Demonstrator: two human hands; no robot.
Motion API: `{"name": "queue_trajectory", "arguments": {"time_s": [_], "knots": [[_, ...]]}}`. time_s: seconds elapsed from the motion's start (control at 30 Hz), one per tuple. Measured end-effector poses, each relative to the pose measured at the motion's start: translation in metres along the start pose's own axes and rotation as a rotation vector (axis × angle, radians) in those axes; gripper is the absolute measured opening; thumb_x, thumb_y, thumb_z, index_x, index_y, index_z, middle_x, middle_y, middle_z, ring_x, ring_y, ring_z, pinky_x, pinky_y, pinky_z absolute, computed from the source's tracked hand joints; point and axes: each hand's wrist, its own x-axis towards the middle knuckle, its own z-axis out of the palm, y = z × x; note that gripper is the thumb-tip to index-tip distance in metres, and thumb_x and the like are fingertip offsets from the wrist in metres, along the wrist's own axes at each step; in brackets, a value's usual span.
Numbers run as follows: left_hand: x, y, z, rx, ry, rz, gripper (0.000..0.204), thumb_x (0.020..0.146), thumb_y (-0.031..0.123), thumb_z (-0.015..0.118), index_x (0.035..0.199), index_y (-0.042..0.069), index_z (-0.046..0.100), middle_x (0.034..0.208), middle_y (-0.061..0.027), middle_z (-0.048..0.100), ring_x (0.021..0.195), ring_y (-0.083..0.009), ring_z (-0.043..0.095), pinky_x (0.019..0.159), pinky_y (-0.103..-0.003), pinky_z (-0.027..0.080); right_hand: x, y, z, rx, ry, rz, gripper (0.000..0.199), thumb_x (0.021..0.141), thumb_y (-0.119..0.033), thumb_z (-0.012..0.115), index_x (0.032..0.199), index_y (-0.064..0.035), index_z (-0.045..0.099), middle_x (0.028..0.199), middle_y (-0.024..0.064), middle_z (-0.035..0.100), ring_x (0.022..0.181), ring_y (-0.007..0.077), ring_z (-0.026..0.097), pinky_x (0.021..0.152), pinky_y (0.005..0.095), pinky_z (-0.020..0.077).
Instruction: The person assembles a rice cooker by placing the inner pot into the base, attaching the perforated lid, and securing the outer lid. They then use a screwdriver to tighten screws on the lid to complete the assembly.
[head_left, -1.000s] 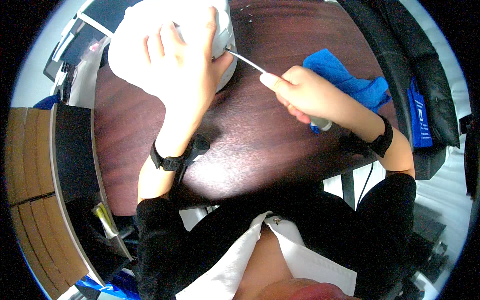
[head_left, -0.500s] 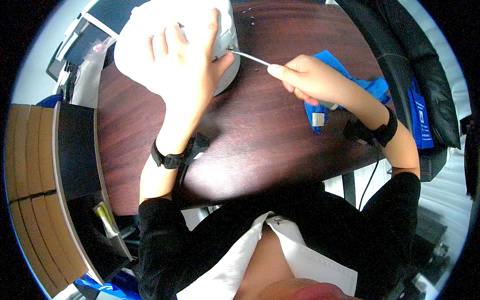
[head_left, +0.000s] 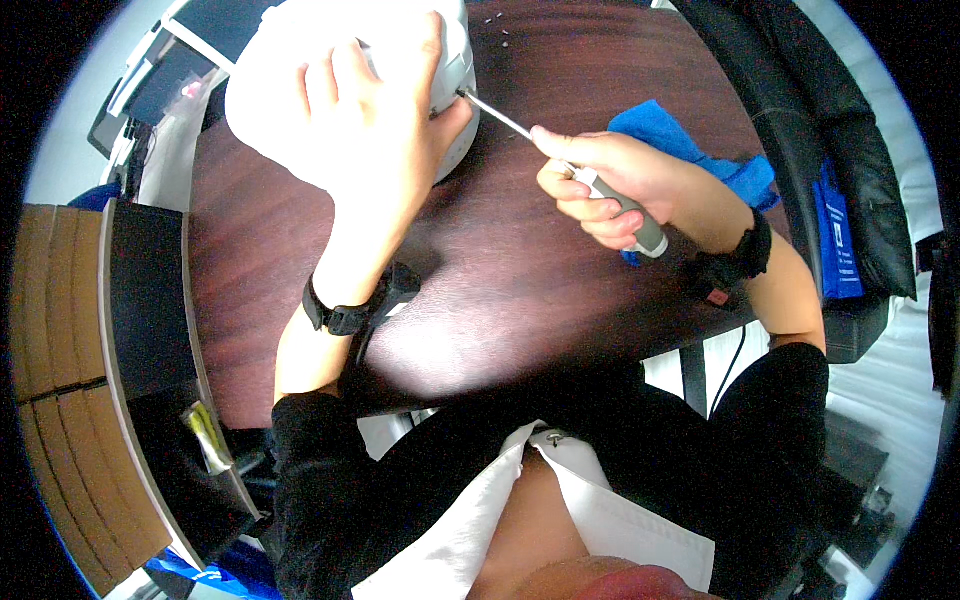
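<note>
A rounded white appliance [head_left: 270, 90] sits at the far edge of the dark wooden bench [head_left: 500, 290], toward the person's left. The left hand [head_left: 375, 130] lies flat over the top of it, fingers spread wide across the white shell and the thumb hooked down its right side, pressing the housing in place. A black band [head_left: 345, 315] wraps the left wrist.

The right hand [head_left: 600, 185] is curled shut around the grey handle of a screwdriver [head_left: 560, 155], with the fingers wrapped underneath and the thumb lying along the top. The butt of the handle sticks out below the hand, toward the person's right. The thin metal shaft runs up and to the left from the fist, and its tip meets the right side of the white appliance just beside the left thumb. So the tool bridges the gap between the two hands: the right hand is held off the appliance, near it but not touching, while the left hand rests directly on it.

A crumpled blue cloth [head_left: 680, 150] lies on the bench behind the right hand and wrist, partly hidden by them. The right wrist also wears a black band [head_left: 745, 255]. A black chair [head_left: 800, 150] stands at the far right of the bench.
</note>
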Motion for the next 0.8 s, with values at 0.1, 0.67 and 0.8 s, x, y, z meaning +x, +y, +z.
{"name": "queue_trajectory", "arguments": {"time_s": [0.1,0.67,0.8], "knots": [[0.001,-0.002,-0.001,-0.003,-0.001,-0.004,0.082,0.051,0.044,0.086,0.129,0.036,0.059,0.099,-0.0124,0.06,0.092,-0.0302,0.059,0.09,-0.044,0.042,0.009,0.009,-0.011,0.173,-0.219,0.009,0.056,0.101,-0.058,0.029,0.066,-0.0148,0.04,0.044,-0.0047,0.033,0.028,0.0065,0.032,0.027,0.0257,0.0312],[0.0,-0.003,0.0,0.02,-0.051,0.026,0.085,0.053,0.047,0.085,0.132,0.038,0.057,0.097,-0.0117,0.059,0.094,-0.0302,0.059,0.092,-0.045,0.042,-0.015,-0.012,0.015,-1.378,0.847,-0.431,0.06,0.097,-0.045,0.049,0.066,0.0045,0.063,0.062,0.0265,0.058,0.061,0.0441,0.062,0.057,0.0501,0.0479],[0.001,-0.003,-0.002,0.021,-0.049,0.031,0.085,0.052,0.047,0.085,0.132,0.037,0.057,0.1,-0.0124,0.059,0.095,-0.0298,0.059,0.093,-0.044,0.04,-0.011,-0.013,0.01,-1.403,0.839,-0.467,0.059,0.096,-0.046,0.05,0.066,0.004,0.063,0.063,0.0271,0.058,0.062,0.044,0.062,0.059,0.051,0.0476]]}}
